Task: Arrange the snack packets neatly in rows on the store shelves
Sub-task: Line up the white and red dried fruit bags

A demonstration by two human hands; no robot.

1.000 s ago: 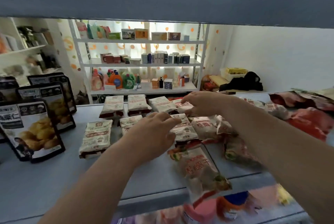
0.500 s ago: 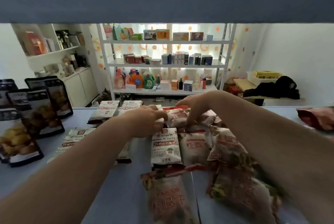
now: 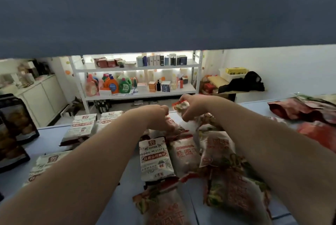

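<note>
Two bare arms reach far in over the blue shelf (image 3: 49, 134). The right hand (image 3: 193, 105) is at the back edge of the shelf, and its fingers pinch the top of one snack packet (image 3: 181, 107). The far end of this packet is lifted up off the shelf. The rest of it slopes down toward the person, so its long side runs from back to front. The left hand (image 3: 157, 117) is just beside it, to the left and a little nearer the person. Its fingers curl down onto the pile, but the back of the hand hides them, so I cannot tell if it holds a packet or only presses on one. The right hand is the one that has the lifted packet. Nearer the person lie more packets, side by side, with their long sides going the same way. One is a white packet with green print (image 3: 156, 157), and a pale packet with red letters (image 3: 187, 154) touches it on the right. I think the lifted packet needs to come down flat at the back, in line with these two, to make the row neat. More white packets (image 3: 81, 128) lie on the left. Past them stand black pouches (image 3: 16, 117), and red bags (image 3: 300, 109) lie far on the right.
</note>
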